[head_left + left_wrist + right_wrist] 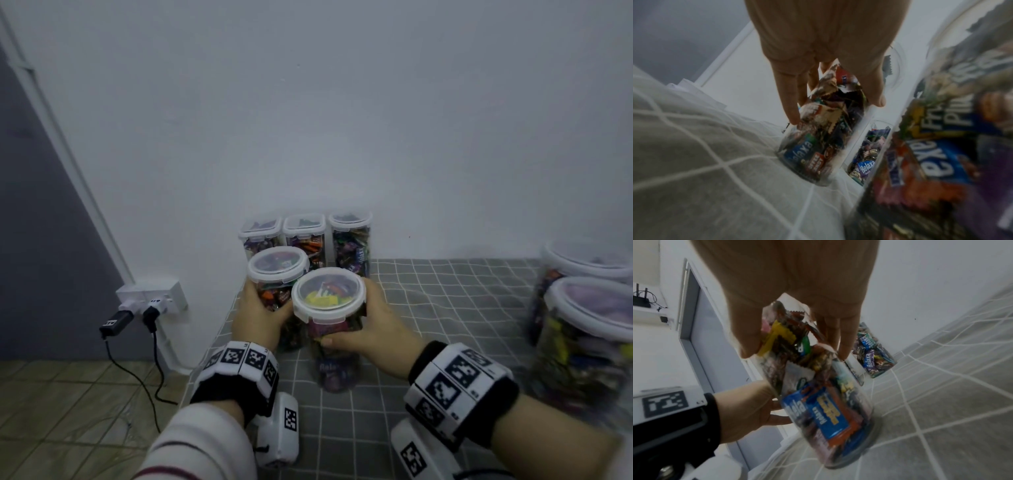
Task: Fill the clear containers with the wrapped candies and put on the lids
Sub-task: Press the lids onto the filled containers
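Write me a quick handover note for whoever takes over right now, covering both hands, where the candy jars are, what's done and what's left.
Left hand: grips a full, lidded round jar near the cloth's left edge.
Right hand: grips a second full, lidded round jar beside it.
Three square jars stand filled and lidded against the wall; two big jars, filled and lidded, sit at the right.
Done: every jar in view is filled and closed.
Left: probably just set these two down in line; no loose candies or spare lids show.
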### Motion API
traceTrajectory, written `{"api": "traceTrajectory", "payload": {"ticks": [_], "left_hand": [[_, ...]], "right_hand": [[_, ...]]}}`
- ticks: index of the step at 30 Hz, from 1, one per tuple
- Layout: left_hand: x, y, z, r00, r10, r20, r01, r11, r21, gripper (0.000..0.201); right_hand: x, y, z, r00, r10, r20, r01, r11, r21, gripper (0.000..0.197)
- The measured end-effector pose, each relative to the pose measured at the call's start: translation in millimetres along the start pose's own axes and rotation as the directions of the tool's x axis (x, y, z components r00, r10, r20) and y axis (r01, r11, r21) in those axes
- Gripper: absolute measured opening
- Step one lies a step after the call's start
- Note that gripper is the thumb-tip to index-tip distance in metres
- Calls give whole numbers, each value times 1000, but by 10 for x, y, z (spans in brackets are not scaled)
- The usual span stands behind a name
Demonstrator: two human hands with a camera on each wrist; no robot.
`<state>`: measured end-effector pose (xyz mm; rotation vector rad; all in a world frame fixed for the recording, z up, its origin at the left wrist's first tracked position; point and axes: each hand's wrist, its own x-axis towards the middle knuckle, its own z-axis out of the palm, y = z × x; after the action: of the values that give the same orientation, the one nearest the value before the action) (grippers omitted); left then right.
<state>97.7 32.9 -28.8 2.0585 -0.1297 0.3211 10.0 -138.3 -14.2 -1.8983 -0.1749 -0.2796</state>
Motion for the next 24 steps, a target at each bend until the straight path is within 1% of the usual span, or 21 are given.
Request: {"api": "traceTrajectory", "payload": {"ticks": [3, 5, 7, 9, 12, 14, 17, 18, 21, 24], "left_hand": [[2, -1, -3, 1000, 8, -14, -9, 1000, -10, 77], [0, -15, -2, 1000, 7, -16, -7, 999, -33, 77], [4, -18, 0, 1000, 3, -11, -4, 999, -48, 76], [21, -16, -6, 1000, -3, -3, 3, 999, -51, 75], [52, -25, -13, 1000, -5, 10, 6, 997, -77, 74], [78, -52, -11, 1000, -8, 20, 10, 996, -92, 75], [103, -84, 6, 999, -4, 33, 7, 995, -100, 75], [121, -87, 15, 999, 2, 35, 2, 995, -102, 75], [177, -98, 50, 999, 4, 51, 3, 991, -131, 77], [220, -118, 87, 997, 7, 72, 3, 990, -143, 82]], "right_hand": [[46, 33, -46, 998, 19, -67, -23, 998, -60, 89], [96, 91, -136, 984, 50, -173, -59, 997, -50, 89], [189, 148, -271, 945, 92, -312, -108, 994, -33, 82], [333, 205, -422, 890, 115, -441, -161, 985, -68, 77], [578, 284, -635, 821, 119, -558, -235, 962, -139, 78], [752, 359, -742, 792, 127, -598, -276, 947, -164, 77], [963, 451, -885, 743, 154, -651, -312, 940, -135, 77], [1035, 477, -920, 740, 170, -650, -325, 938, -124, 76], [1218, 542, -970, 757, 194, -623, -346, 929, -130, 76], [1362, 606, -992, 751, 197, -631, -353, 927, -131, 77]]}}
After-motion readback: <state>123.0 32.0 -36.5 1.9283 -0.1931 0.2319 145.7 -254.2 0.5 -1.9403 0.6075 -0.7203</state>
